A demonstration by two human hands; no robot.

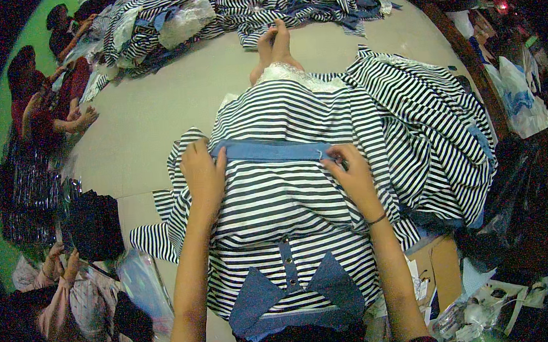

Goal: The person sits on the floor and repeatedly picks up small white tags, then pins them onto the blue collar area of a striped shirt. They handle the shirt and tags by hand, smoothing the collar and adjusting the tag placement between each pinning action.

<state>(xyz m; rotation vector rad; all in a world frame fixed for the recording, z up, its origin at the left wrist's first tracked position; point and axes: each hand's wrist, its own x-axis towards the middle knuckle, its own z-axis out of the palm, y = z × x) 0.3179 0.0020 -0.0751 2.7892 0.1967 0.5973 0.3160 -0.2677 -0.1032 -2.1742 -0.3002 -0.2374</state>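
A black-and-white striped garment [288, 198] with a blue denim collar [257, 299] and a snap placket lies spread over my lap, collar toward me. Across its middle runs a blue denim strip [266, 150]. My left hand [204, 172] grips the strip's left end, thumb on top. At the other end my right hand [353, 168] pinches the strip between thumb and fingers, where a pale thread tail shows. White lace [292, 74] edges the garment's far hem, just before two bare feet [275, 49].
More striped garments [424, 135] are bunched to the right. A large heap of them [244, 11] lies at the far side of the pale surface [120, 156]. Other people [47, 104] sit at the left. Plastic bags [520, 100], cardboard [443, 270] and scraps lie at the right.
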